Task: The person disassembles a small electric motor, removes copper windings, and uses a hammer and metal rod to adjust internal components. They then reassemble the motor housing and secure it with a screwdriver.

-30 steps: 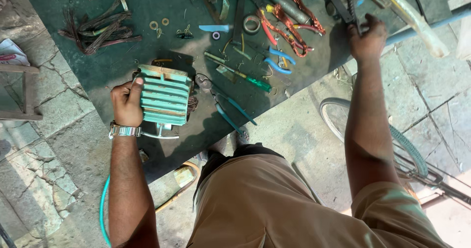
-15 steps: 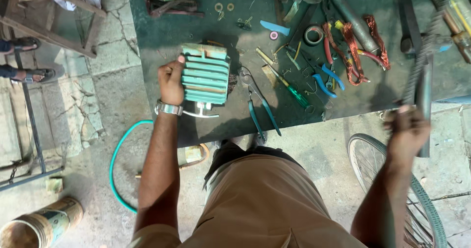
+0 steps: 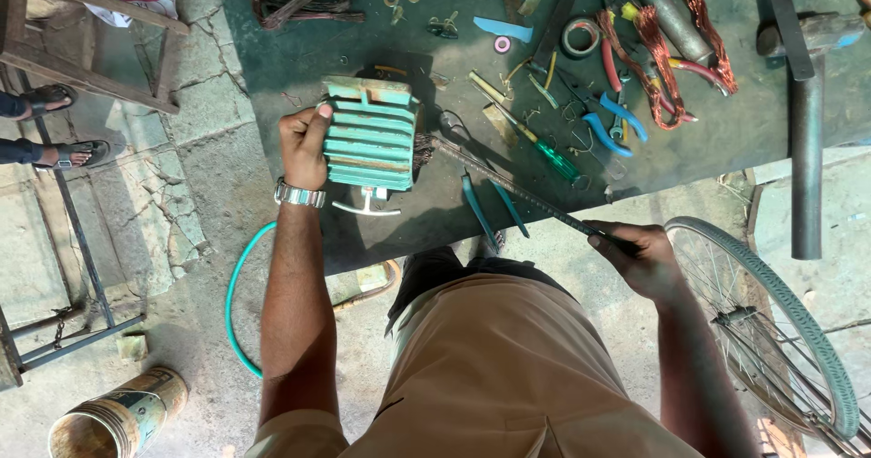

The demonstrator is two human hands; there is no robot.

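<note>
1. Seen from the head camera, the teal motor housing sits on the dark green workbench, near its front edge and toward the left end. It is a boxy metal body with raised horizontal cooling fins down its top face, the paint worn and dusty, and a pale bent bracket showing just below it. Copper windings peek out at its right end.
2. Next, the left hand presses against the housing's left side. Its fingers curl around that edge and the thumb lies on the finned top, so the hand is clamped on the housing. A metal wristwatch sits on that wrist.
3. Then the right hand hangs off the front of the bench, fingers closed tight around the near end of a long thin metal rod. The rod runs diagonally up and left, and its far tip meets the housing's right end at the windings.
4. Around them on the bench lie a green-handled screwdriver, blue-handled pliers, bundles of copper wire, a roll of tape and a heavy hammer.
5. Below the bench, a bicycle wheel stands at the right, close to the right arm, and a teal hose curves on the stone floor at the left.
</note>
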